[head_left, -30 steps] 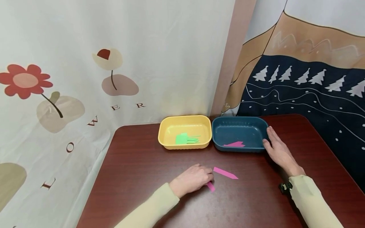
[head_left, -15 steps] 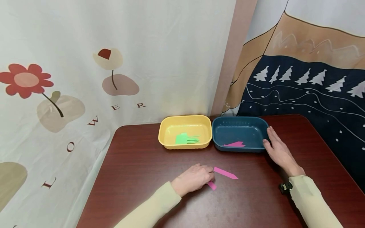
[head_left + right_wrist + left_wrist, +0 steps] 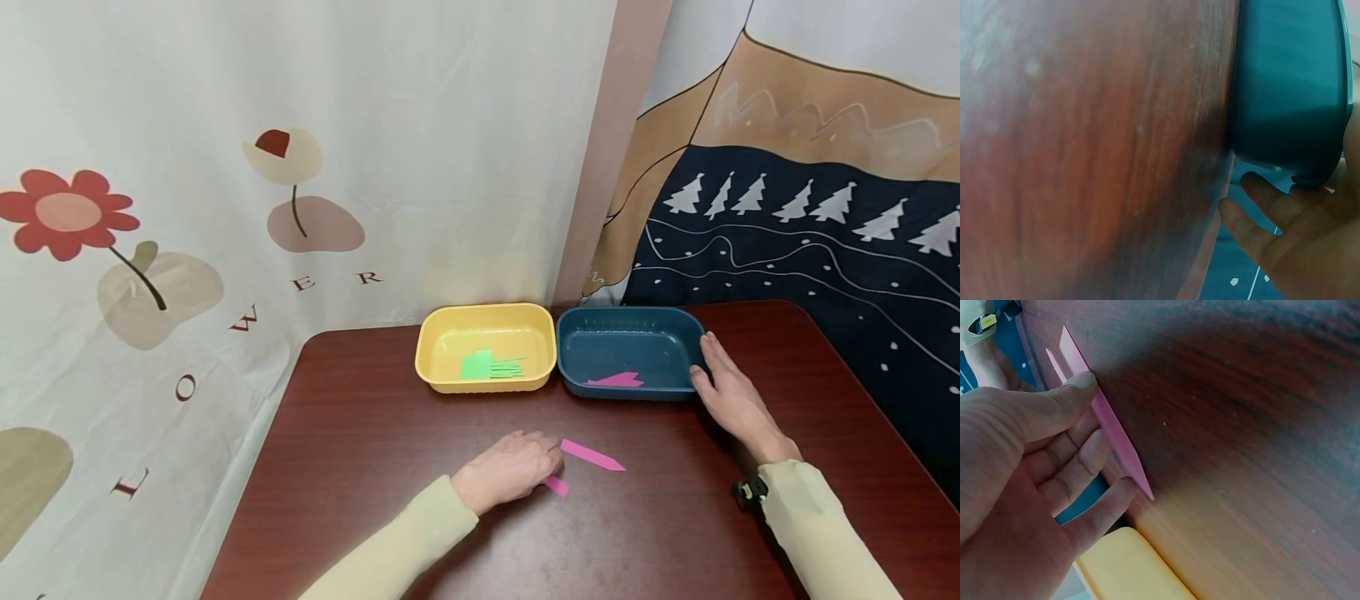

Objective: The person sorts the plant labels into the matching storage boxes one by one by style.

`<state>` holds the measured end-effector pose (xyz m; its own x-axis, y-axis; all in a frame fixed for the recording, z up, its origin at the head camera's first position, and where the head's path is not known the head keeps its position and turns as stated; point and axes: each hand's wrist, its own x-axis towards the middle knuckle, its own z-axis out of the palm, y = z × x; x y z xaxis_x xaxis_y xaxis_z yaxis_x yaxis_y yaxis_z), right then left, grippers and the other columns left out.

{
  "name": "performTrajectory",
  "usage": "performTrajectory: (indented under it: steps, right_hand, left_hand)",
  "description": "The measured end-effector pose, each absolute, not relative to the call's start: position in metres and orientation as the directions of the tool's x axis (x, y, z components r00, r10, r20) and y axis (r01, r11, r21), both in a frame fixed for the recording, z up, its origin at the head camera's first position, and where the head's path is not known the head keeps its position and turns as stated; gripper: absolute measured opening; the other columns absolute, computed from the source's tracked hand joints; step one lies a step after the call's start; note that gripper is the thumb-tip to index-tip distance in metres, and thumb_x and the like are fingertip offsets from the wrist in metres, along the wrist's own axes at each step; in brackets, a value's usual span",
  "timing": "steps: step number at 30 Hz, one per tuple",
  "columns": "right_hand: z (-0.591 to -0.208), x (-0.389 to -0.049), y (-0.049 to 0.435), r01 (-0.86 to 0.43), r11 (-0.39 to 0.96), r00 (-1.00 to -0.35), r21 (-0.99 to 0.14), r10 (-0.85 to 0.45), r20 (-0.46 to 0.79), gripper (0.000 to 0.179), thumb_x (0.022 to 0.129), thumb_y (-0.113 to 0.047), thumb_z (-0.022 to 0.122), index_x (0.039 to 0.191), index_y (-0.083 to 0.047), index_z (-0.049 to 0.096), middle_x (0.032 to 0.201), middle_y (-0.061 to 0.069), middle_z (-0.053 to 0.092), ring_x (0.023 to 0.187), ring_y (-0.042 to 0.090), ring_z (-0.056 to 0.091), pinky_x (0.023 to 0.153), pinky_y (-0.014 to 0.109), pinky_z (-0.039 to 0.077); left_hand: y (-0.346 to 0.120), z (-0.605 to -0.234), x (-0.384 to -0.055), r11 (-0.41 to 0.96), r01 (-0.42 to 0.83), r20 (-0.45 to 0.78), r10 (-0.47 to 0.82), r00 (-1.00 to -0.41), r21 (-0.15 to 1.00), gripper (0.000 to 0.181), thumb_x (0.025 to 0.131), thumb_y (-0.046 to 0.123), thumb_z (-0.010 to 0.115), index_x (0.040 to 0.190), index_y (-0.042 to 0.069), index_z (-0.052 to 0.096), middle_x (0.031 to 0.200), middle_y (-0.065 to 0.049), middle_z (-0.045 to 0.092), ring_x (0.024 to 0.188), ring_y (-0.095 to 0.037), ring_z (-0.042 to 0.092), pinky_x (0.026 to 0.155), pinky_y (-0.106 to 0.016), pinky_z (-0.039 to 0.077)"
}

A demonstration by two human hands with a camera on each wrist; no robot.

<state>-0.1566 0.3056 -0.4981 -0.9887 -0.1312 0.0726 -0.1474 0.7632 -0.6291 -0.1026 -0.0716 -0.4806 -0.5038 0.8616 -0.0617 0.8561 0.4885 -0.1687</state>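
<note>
My left hand (image 3: 510, 468) is low over the table and pinches a pink pointed paper strip (image 3: 557, 486) between thumb and fingers. The strip (image 3: 1113, 428) runs lengthwise past the thumb in the left wrist view, its pointed end near a fingertip. A second pink pointed strip (image 3: 592, 455) lies flat on the table just right of that hand. My right hand (image 3: 738, 400) rests with extended fingers against the right end of the dark blue tray (image 3: 630, 393). Several pink strips (image 3: 618, 380) lie inside this tray, by its front wall.
A yellow tray (image 3: 485, 387) stands directly left of the blue one, with green paper pieces (image 3: 477, 365) in it. Both stand near the back edge of the brown table (image 3: 360, 417). Behind them hang a white flower-print curtain (image 3: 450, 167) and a dark tree-print cloth (image 3: 795, 233).
The held pink strip's visible end has shifted slightly up and to the right, with a small movement of my left hand. My right hand and both trays have stayed in place.
</note>
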Motion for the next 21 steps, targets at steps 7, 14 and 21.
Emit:
performTrajectory:
  steps: [7,14,21]
  right_hand:
    - [-0.498,-0.157,0.305,-0.142,0.764,-0.99,-0.629,-0.128,0.068,0.067,0.113,-0.027,0.04,0.164,0.003,0.009,0.171,0.024,0.005,0.155,0.045,0.01,0.119,0.066,0.015]
    - [-0.498,-0.156,0.304,-0.139,0.766,-0.99,-0.628,-0.125,0.068,0.067,0.113,-0.029,0.039,0.164,0.003,0.01,0.171,0.025,0.006,0.155,0.046,0.011,0.118,0.066,0.016]
    - [-0.498,-0.157,0.305,-0.136,0.764,-0.99,-0.631,-0.124,0.063,0.067,0.113,-0.029,0.039,0.164,0.002,0.009,0.171,0.024,0.005,0.155,0.046,0.011,0.118,0.066,0.015]
  left_hand:
    - [-0.075,-0.484,-0.103,0.486,0.86,-0.048,0.866,-0.498,-0.158,0.014,0.094,0.025,0.079,0.1,0.023,0.067,0.092,0.009,0.064,0.084,-0.005,0.057,0.07,-0.022,0.046]
    - [-0.079,-0.484,-0.103,0.507,0.86,-0.039,0.859,-0.51,-0.064,0.015,0.091,0.028,0.082,0.099,0.026,0.069,0.089,0.013,0.066,0.083,-0.003,0.061,0.071,-0.022,0.045]
    - [-0.084,-0.483,-0.104,0.5,0.866,-0.002,0.866,-0.5,-0.026,0.008,0.093,0.027,0.079,0.097,0.028,0.073,0.09,0.016,0.069,0.083,-0.002,0.065,0.072,-0.023,0.045]
